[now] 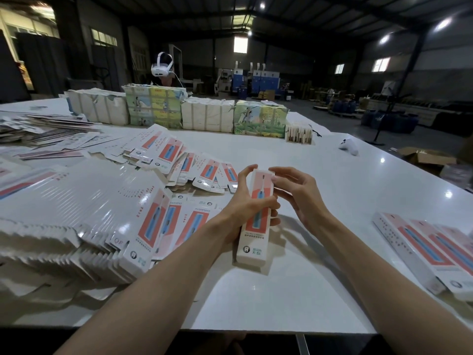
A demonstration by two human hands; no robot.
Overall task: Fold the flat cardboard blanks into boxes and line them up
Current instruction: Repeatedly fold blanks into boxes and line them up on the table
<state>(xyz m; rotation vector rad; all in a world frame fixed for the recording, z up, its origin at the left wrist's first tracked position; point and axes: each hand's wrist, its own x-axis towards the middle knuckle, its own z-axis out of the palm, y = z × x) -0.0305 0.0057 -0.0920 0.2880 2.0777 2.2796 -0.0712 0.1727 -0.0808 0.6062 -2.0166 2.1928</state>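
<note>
A long white box with a red and blue toothbrush print (256, 234) stands tilted above the white table (332, 180), its near end low. My left hand (245, 201) grips its middle, fingers wrapped around the front. My right hand (297, 190) touches the box's far top end with thumb and fingertips. A fanned pile of flat blanks (84, 226) lies at my left. Folded boxes (430, 247) lie side by side at the right edge.
More loose blanks (189, 162) are scattered in the middle left. Wrapped bundles of cartons (204, 114) line the far side. A white controller (349, 147) lies far right. A person wearing a white headset (162, 66) is behind the bundles.
</note>
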